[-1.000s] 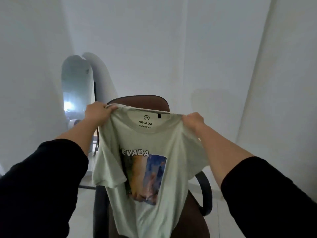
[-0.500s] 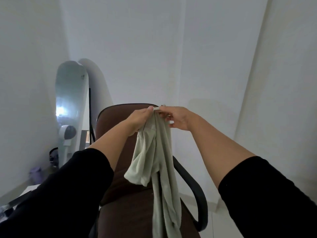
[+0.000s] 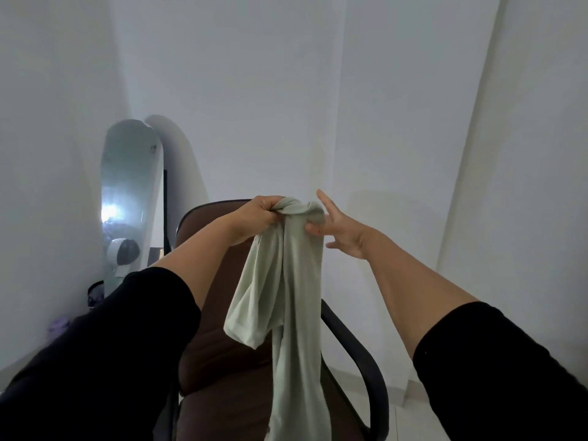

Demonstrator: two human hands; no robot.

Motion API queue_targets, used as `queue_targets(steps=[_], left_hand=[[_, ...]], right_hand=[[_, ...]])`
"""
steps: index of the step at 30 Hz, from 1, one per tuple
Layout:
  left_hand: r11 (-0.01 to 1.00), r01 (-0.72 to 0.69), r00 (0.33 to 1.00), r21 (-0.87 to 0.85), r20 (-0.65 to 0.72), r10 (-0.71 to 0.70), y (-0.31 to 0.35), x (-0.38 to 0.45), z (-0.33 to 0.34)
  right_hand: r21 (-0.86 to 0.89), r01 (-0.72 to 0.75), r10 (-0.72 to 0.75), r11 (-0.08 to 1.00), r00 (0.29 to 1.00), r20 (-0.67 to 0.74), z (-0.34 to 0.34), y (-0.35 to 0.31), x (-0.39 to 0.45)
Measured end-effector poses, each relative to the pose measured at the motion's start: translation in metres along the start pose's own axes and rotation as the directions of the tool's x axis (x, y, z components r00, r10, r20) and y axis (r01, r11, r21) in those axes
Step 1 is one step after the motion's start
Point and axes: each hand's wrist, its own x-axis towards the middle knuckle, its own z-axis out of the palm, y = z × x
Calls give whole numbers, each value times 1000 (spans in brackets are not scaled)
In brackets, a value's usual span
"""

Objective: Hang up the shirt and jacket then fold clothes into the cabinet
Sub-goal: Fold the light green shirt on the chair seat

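A pale green T-shirt [image 3: 296, 297] hangs doubled lengthwise in front of me, its printed side hidden inside the fold. My left hand [image 3: 259, 214] grips the bunched top of the shirt. My right hand [image 3: 343, 230] is at the shirt's top right edge with its fingers spread and straight. Its thumb touches the fabric, which drapes over it. The shirt's lower part hangs down over the brown office chair [image 3: 229, 361]. No jacket, hanger or cabinet is in view.
The chair has a black armrest [image 3: 366, 361] on the right. A tall arched mirror [image 3: 127, 192] leans in the left corner, with a white round device [image 3: 122, 251] at its foot. White walls close in behind and to the right.
The shirt was held spread open by its shoulders, then my hands brought the shoulders together. Now my left hand grips both, and my right hand's fingers have opened.
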Motion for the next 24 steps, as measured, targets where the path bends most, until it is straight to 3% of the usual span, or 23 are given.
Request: queue_targets(steps=[4,6,10,13,16,18,20,24], left_hand=[[997,27,1000,77,12,-28,3,-1,-4],[991,9,999,134,-42,-3,-3,-2,-8],[904,40,983,427,-181,42,-25,-9,-24],[900,76,986,429,-165,-5,-35,-22,-18],[856,16,991,516,-125,57,-38,-26,-5],[778,-34,996,627,-46,81,-41,-29,-2],[639,-62,998,767,38,52,-46,-31,-3],[446,112,983,888,-32,-183,-54,-29,0]], right_hand=[[7,20,-21,1000,990,140,12,-3,7],[-11,33,-31,999,990,137,14,-1,11],[84,155,-146,984,983,-109,9,2,13],[111,214,-191,970,963,-190,2,-4,15],[50,233,-215,971,949,-229,4,-10,17],[-39,227,-229,973,939,-257,8,-13,16],[-260,199,-261,945,937,-232,10,-16,13],[-709,159,-312,687,946,-90,19,-19,17]])
